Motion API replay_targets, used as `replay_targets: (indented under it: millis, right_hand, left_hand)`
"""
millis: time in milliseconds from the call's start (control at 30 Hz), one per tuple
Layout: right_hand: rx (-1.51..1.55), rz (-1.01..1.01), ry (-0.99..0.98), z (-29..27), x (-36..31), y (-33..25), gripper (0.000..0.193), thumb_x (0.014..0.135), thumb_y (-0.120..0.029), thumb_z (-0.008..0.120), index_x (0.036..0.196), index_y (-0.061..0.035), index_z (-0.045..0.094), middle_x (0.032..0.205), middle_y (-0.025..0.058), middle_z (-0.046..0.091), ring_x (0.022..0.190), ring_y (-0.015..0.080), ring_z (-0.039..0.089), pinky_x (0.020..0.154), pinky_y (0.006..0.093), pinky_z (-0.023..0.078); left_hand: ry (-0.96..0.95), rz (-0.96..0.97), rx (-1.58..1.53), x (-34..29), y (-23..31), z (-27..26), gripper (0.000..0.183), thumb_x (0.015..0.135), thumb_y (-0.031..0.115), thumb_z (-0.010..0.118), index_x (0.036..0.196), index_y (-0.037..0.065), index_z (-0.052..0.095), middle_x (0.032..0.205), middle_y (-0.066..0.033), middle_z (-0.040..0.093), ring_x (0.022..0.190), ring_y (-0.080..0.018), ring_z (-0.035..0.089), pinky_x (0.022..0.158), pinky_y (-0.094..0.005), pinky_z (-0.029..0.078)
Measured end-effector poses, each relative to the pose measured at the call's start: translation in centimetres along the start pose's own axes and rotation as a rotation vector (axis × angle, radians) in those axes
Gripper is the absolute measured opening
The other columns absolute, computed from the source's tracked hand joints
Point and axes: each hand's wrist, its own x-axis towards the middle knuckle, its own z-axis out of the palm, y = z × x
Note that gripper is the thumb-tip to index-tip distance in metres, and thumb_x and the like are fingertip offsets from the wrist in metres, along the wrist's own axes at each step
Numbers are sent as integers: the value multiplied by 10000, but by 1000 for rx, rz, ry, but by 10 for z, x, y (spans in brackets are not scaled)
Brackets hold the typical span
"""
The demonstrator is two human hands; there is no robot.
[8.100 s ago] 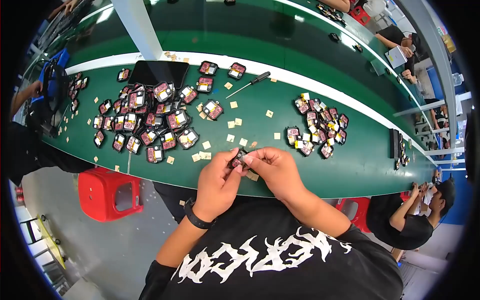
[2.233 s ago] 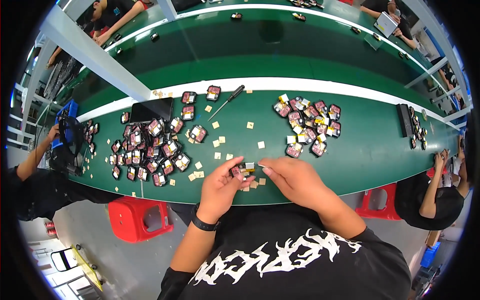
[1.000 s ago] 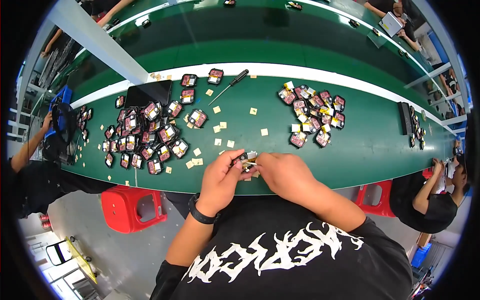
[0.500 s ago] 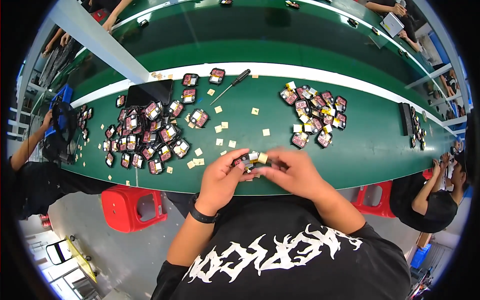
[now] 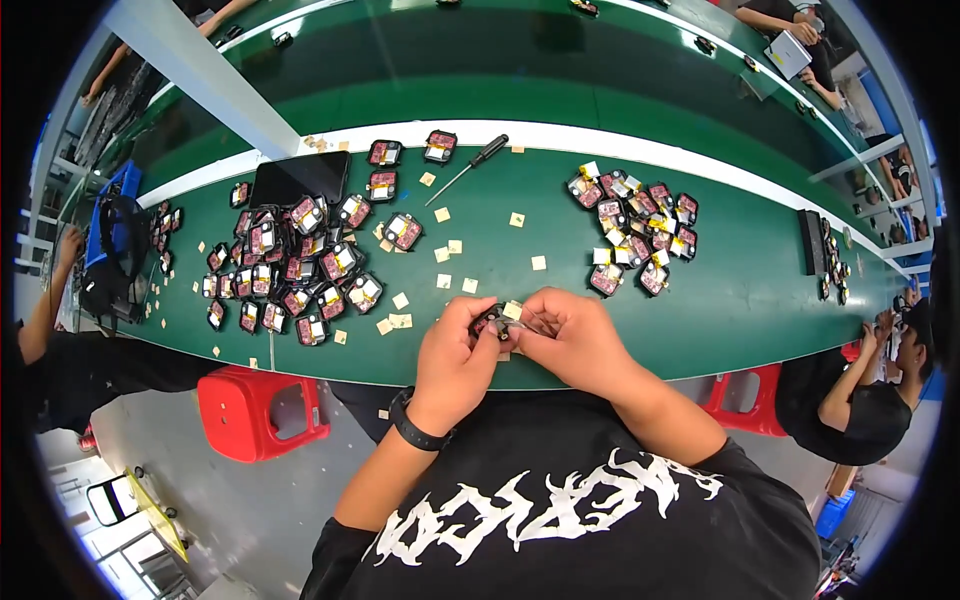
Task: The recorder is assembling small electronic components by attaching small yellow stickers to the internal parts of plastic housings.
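Near the table's front edge, my left hand (image 5: 458,350) is closed round a small black-cased electronic unit (image 5: 489,322), mostly hidden by my fingers. My right hand (image 5: 582,340) meets it from the right, thumb and fingers pinched together. Something thin and greyish shows between those fingers, too small to name. A cream square pad (image 5: 513,310) shows at the top of the unit, by my right fingertips. To the left spreads a heap of similar units (image 5: 300,265) with red boards in black cases. Another group of units (image 5: 636,225), with white and yellow pieces on them, lies to the right.
Cream squares (image 5: 443,281) are scattered over the green table (image 5: 500,180). A screwdriver (image 5: 468,170) and a black tablet-like panel (image 5: 300,180) lie toward the back. A long black box (image 5: 811,242) is far right. Red stools (image 5: 262,415) stand below; people sit at both sides.
My right hand has moved in against the unit, its fingers closing into a pinch. The cream square has shifted left along with it. My left hand keeps its hold.
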Motion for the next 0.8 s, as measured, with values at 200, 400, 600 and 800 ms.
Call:
replay_targets:
  millis: [200, 400, 600, 800]
  right_hand:
    - [-22, 91, -8, 3, 0, -12, 93, 967, -43, 722, 976, 48, 707, 848, 53, 740, 798, 63, 669, 689, 241, 536]
    - [-82, 93, -42, 5, 2, -22, 115, 971, -47, 720, 998, 62, 742, 896, 96, 777, 799, 85, 701, 698, 243, 549]
    - [-37, 137, 35, 7, 9, -12, 112, 924, -46, 780, 904, 42, 714, 786, 35, 709, 749, 62, 671, 628, 250, 524]
    - [-98, 145, -15, 2, 22, -11, 182, 861, 6, 828, 856, 3, 645, 758, 8, 639, 677, 60, 614, 607, 233, 546]
  left_hand:
    - [-39, 1, -12, -2, -1, -5, 269, 1057, -45, 474, 1325, -65, 488, 1184, -122, 612, 1084, -174, 662, 967, -352, 604]
    - [-40, 147, -58, -2, -14, -12, 279, 1044, -5, 500, 1317, -58, 516, 1100, -167, 718, 1007, -198, 742, 874, -323, 590]
    - [-125, 108, -146, -4, -11, -18, 313, 1063, -9, 475, 1373, -46, 480, 1213, -148, 652, 1103, -195, 685, 965, -363, 585]
    - [-210, 65, -272, -7, -12, -23, 335, 1070, -23, 460, 1405, -21, 458, 1288, -131, 600, 1176, -206, 644, 1020, -405, 585]
